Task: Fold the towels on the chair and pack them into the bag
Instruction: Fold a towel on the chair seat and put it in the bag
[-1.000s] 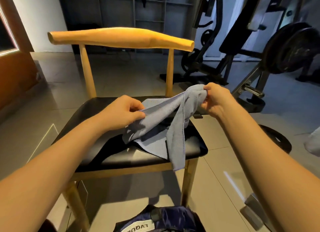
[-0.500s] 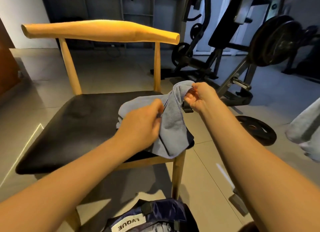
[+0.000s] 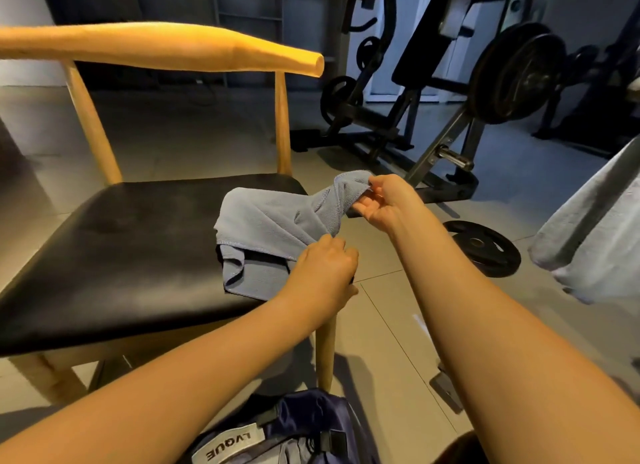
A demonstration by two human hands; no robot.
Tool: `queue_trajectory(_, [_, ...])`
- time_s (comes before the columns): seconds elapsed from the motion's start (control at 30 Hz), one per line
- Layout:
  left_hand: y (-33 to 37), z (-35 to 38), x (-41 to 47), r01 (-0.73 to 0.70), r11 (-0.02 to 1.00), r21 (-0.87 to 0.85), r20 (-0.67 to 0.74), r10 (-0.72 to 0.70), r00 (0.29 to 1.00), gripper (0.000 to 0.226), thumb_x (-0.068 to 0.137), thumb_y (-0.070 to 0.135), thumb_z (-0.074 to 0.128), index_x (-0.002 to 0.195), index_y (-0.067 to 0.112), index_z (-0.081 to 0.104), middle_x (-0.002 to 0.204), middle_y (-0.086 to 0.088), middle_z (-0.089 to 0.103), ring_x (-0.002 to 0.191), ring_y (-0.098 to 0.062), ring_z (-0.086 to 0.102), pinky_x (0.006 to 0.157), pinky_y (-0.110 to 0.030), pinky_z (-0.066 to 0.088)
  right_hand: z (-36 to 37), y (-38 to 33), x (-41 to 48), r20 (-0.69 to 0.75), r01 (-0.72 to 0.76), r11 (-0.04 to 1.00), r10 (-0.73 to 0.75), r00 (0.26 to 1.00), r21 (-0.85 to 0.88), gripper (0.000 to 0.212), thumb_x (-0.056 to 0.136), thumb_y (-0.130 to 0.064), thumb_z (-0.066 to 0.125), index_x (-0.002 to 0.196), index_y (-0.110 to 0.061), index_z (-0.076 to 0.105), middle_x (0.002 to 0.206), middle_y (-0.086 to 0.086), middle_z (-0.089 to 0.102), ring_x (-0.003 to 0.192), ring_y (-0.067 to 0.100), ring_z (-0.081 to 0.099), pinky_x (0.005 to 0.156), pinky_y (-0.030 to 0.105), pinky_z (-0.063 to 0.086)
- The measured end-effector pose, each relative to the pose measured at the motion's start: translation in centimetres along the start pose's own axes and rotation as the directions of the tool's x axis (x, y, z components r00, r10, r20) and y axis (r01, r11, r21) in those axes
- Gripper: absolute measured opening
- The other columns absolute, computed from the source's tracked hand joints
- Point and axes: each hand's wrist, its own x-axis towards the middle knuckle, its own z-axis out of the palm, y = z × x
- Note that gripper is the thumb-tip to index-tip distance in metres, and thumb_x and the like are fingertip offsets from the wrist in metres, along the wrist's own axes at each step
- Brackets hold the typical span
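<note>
Both hands, left hand (image 3: pixel 320 266) and right hand (image 3: pixel 382 200), pinch towel (image 3: pixel 273 221) at chair (image 3: pixel 138 242) edge.

The wooden chair (image 3: pixel 138 242) has a black padded seat, and it stands on a floor (image 3: pixel 398 325) of grey tiles. A blue-grey towel (image 3: pixel 270 221) lies crumpled on the seat near its front right corner, with one end raised off the seat. On the floor, just in front of the chair, lies a dark blue bag (image 3: pixel 311 425). To the right of the chair a black weight plate (image 3: pixel 481 245) lies flat, and behind it stands a weight machine (image 3: pixel 433 117).
</note>
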Motion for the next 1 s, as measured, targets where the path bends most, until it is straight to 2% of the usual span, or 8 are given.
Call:
queue_trajectory(0.07, [0.0,-0.4,0.3,-0.028,0.998,0.051,0.042,0.026,0.999,0.028,0.093,0.033,0.069,0.11,0.012,0.063,0.113,-0.008,0.057,0.11,-0.027,0.052,0.085,-0.038,0.043,0.0,-0.2,0.0,0.016,0.016,1.0,-0.016,1.0,-0.017,0.018,0.105,-0.003,0.043,0.102,0.004,0.059,0.097,0.021,0.068,0.094,0.034,0.07,0.099,0.048,0.054])
queue_trajectory(0.2, [-1.3,-2.9,-0.6,-0.056,0.998,0.003,0.005,0.056,0.998,0.015,0.095,0.02,0.061,0.083,0.015,0.054,0.091,-0.001,0.053,0.087,-0.02,0.05,0.071,-0.033,0.037,0.1,-0.5,0.0,0.045,0.072,0.996,-0.069,0.997,-0.051,0.017,0.104,-0.002,0.045,0.112,0.003,0.059,0.102,0.021,0.069,0.106,0.036,0.07,0.099,0.05,0.055])
queue_trajectory(0.3, [-4.4,-6.2,-1.5,0.079,0.949,-0.305,0.005,-0.081,0.997,0.02,0.089,0.023,0.069,0.072,0.014,0.063,0.072,0.004,0.063,0.069,-0.013,0.057,0.065,-0.031,0.048,0.1,-0.9,0.0,0.045,0.116,0.991,-0.113,0.993,-0.069,0.017,0.103,-0.003,0.047,0.115,0.0,0.059,0.109,0.021,0.071,0.103,0.034,0.072,0.094,0.049,0.058])
queue_trajectory(0.4, [-8.2,-10.3,-2.8,0.2,0.816,-0.542,0.005,-0.235,0.972,0.017,0.081,0.016,0.078,0.066,0.018,0.069,0.06,0.004,0.064,0.053,-0.005,0.053,0.054,-0.017,0.042,0.1,-1.4,0.0,0.036,0.142,0.987,-0.14,0.99,-0.077,0.013,0.103,-0.004,0.049,0.109,-0.004,0.061,0.111,0.019,0.07,0.101,0.032,0.072,0.092,0.051,0.059])
queue_trajectory(0.53, [-12.9,-14.5,-5.7,0.255,0.71,-0.656,-0.065,-0.39,0.919,0.016,0.081,0.006,0.08,0.069,0.013,0.072,0.067,-0.013,0.067,0.058,-0.012,0.051,0.058,-0.028,0.043,0.7,-1.8,-0.1,-0.002,0.169,0.984,-0.17,0.985,-0.052,0.023,0.099,-0.007,0.054,0.121,-0.006,0.06,0.11,0.015,0.071,0.098,0.028,0.073,0.09,0.046,0.061])
queue_trajectory(0.67, [-17.1,-17.2,-8.3,0.281,0.654,-0.702,-0.114,-0.493,0.863,0.013,0.08,0.0,0.078,0.073,0.007,0.071,0.075,-0.026,0.065,0.064,-0.019,0.049,0.066,-0.035,0.04,3.3,-2.2,-1.5,0.011,0.238,0.966,-0.238,0.971,-0.099,0.01,0.096,-0.006,0.055,0.101,-0.007,0.064,0.078,0.007,0.064,0.072,0.018,0.063,0.073,0.031,0.056])
queue_trajectory(0.87, [-19.9,-19.2,-10.6,0.268,0.582,-0.768,-0.141,-0.561,0.816,0.009,0.08,0.003,0.069,0.072,0.0,0.066,0.07,-0.022,0.061,0.07,-0.023,0.053,0.071,-0.038,0.044,6.9,-2.9,-4.1,0.106,0.451,0.795,-0.449,0.887,-0.405,0.022,0.089,-0.011,0.05,0.069,-0.018,0.047,0.059,-0.004,0.043,0.055,0.013,0.038,0.054,0.029,0.032])
queue_trajectory(1.0, [-21.6,-20.1,-11.3,0.287,0.546,-0.787,-0.09,-0.561,0.823,0.013,0.076,0.005,0.074,0.073,-0.003,0.065,0.07,-0.019,0.062,0.071,-0.022,0.056,0.071,-0.038,0.049,8.1,-3.1,-5.5,0.17,0.49,0.784,-0.461,0.871,-0.38,0.019,0.085,-0.014,0.049,0.068,-0.022,0.046,0.06,-0.005,0.037,0.062,0.015,0.031,0.057,0.034,0.027])
